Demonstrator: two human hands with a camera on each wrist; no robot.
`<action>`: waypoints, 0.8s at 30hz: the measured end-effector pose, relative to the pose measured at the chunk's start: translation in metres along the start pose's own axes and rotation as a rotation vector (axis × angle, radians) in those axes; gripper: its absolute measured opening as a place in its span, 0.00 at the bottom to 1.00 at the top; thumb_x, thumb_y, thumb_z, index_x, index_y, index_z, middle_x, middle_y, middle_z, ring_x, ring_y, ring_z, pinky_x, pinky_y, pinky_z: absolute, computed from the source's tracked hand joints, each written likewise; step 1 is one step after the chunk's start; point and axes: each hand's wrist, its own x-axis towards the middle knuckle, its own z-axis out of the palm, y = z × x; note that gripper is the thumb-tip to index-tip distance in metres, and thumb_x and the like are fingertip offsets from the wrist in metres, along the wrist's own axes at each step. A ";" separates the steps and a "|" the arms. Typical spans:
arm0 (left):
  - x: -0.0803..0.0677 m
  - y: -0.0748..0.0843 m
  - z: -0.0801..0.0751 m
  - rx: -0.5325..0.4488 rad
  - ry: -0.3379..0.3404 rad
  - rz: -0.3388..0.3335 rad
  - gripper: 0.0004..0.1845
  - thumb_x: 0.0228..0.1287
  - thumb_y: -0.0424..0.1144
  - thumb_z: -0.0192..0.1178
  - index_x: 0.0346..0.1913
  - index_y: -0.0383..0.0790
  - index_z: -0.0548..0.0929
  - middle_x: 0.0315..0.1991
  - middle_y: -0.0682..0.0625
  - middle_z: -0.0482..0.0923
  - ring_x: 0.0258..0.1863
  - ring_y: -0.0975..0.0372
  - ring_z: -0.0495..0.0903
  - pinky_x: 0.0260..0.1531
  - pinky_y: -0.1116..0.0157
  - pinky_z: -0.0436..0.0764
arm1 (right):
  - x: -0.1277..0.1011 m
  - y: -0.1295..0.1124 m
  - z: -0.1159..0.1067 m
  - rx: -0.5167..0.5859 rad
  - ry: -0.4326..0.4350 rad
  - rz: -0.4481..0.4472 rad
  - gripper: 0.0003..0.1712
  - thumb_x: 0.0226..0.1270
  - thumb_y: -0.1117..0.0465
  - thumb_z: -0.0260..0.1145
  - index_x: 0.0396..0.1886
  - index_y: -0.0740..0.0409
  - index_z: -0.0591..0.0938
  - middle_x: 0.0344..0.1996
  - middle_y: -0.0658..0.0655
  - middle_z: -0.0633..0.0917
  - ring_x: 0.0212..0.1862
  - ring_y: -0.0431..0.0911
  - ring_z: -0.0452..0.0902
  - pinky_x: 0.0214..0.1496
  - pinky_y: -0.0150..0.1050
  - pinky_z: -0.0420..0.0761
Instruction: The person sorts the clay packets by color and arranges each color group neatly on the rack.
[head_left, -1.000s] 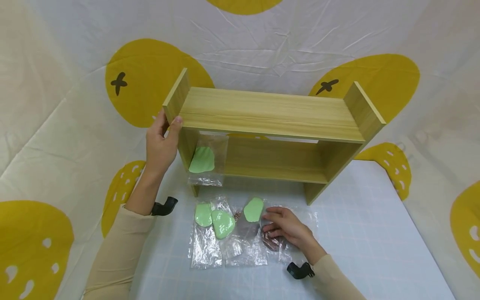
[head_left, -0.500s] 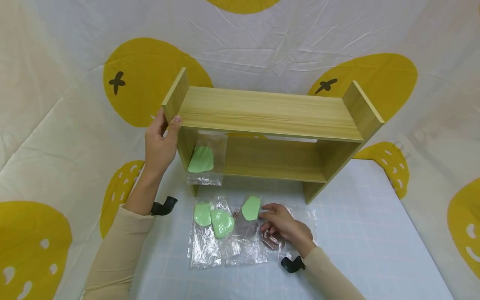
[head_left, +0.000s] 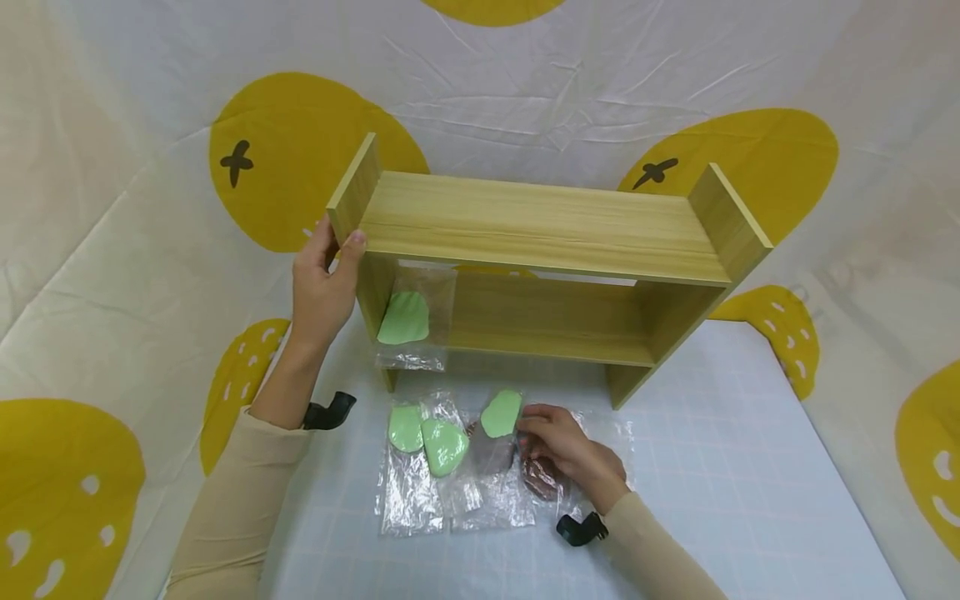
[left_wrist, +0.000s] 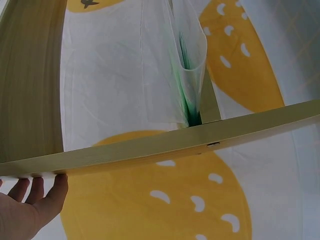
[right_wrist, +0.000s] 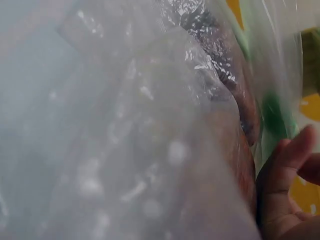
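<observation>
Fingers of the right hand [head_left: 564,450] pinched the clear bag with a green piece [head_left: 501,414] near the tabletop's [head_left: 712,467] front; a firm grip near its edge seemed wise, since the plastic looked slippery and crinkled. Farther back, the left hand [head_left: 322,287] gripped the wooden shelf's [head_left: 540,225] upright end.

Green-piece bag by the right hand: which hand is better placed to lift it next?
Probably the right hand: its fingers already pinch the bag with the green piece on the table. The left hand grips the left upright of the wooden shelf, seemingly steadying it, farther from the bags.
</observation>
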 end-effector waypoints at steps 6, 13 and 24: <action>-0.001 0.000 0.000 0.006 0.007 0.001 0.21 0.75 0.40 0.57 0.67 0.40 0.76 0.58 0.44 0.79 0.59 0.58 0.75 0.56 0.59 0.76 | -0.003 0.000 0.003 0.092 -0.006 -0.024 0.22 0.71 0.73 0.58 0.61 0.82 0.67 0.41 0.62 0.81 0.40 0.46 0.82 0.45 0.42 0.84; 0.000 0.000 0.001 -0.002 0.010 0.008 0.20 0.75 0.38 0.57 0.66 0.38 0.77 0.57 0.43 0.79 0.58 0.58 0.75 0.54 0.61 0.75 | -0.005 -0.001 0.004 0.159 -0.022 -0.009 0.18 0.73 0.73 0.54 0.59 0.76 0.67 0.40 0.60 0.79 0.35 0.49 0.83 0.40 0.44 0.84; 0.000 -0.003 0.001 0.001 0.006 0.006 0.21 0.75 0.39 0.57 0.66 0.39 0.76 0.57 0.44 0.79 0.58 0.58 0.75 0.55 0.60 0.75 | -0.006 0.000 0.003 0.169 0.028 0.071 0.28 0.74 0.68 0.56 0.68 0.74 0.60 0.48 0.67 0.73 0.33 0.50 0.80 0.40 0.47 0.84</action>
